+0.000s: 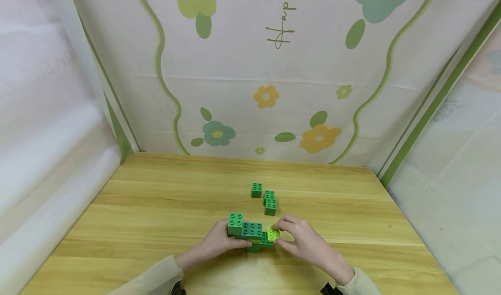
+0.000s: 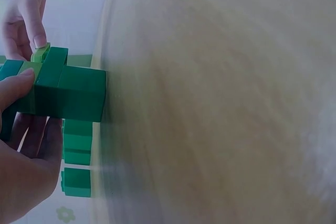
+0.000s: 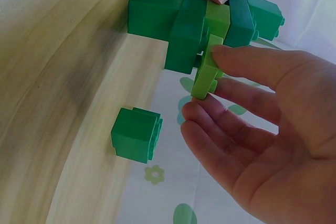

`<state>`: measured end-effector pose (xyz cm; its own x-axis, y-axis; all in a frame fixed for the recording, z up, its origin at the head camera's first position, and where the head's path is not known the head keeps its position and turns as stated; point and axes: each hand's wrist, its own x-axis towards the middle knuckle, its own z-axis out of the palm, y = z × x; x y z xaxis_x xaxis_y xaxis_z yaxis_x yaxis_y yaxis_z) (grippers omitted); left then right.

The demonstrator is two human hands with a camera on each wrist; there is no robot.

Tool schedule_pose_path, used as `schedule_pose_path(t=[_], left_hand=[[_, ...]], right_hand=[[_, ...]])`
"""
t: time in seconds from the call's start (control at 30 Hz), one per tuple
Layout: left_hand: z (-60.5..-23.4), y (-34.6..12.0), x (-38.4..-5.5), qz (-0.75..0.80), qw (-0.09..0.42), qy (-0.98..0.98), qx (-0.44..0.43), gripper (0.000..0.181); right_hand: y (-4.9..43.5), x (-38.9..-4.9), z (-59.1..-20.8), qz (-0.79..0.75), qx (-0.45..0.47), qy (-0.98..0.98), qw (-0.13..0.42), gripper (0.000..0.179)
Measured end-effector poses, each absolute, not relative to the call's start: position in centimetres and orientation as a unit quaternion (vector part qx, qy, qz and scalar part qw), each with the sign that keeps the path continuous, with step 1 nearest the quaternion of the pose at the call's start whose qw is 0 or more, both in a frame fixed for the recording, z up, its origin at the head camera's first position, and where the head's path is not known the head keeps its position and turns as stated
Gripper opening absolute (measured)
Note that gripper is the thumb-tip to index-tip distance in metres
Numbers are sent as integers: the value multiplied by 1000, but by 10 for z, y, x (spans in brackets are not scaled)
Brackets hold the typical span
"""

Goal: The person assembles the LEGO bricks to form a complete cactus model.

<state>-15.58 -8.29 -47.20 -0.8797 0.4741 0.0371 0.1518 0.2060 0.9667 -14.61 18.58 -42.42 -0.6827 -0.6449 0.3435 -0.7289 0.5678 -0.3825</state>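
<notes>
A stacked build of green toy bricks [image 1: 252,230] stands on the wooden table, layered dark green, light green and dark green, with a brighter green brick [image 1: 235,223] on top at its left end. My left hand [image 1: 219,241] grips the build from the left, thumb on the near side and fingers behind it. With thumb and fingers, my right hand [image 1: 301,239] pinches a thin lime-green brick [image 3: 208,69]. That piece sits over the studs at the right end of the build's lower layer, slightly tilted against them in the right wrist view.
Beyond the hands on the wooden table [image 1: 176,190] lie loose green bricks: one square brick [image 1: 256,190] farther back, and a nearer brick [image 1: 270,207] with another brick [image 1: 269,195] right behind it. A flower-printed cloth [image 1: 235,69] rises along the table's back edge.
</notes>
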Motion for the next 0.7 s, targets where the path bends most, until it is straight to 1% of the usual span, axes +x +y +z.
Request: schedule_pose_path(t=[0.2, 0.4, 0.6, 0.7], left_hand=[[-472, -83, -155, 591, 131, 769, 205, 42], [-471, -83, -156, 589, 130, 771, 205, 41], [-471, -83, -155, 591, 130, 769, 207, 41], [-471, -83, -155, 593, 131, 768, 206, 41]], right_hand=[[184, -146, -424, 246, 400, -878, 94, 30], [184, -145, -422, 245, 392, -883, 82, 29], [185, -145, -423, 242, 403, -878, 91, 28], [185, -145, -423, 241, 401, -880, 85, 29]])
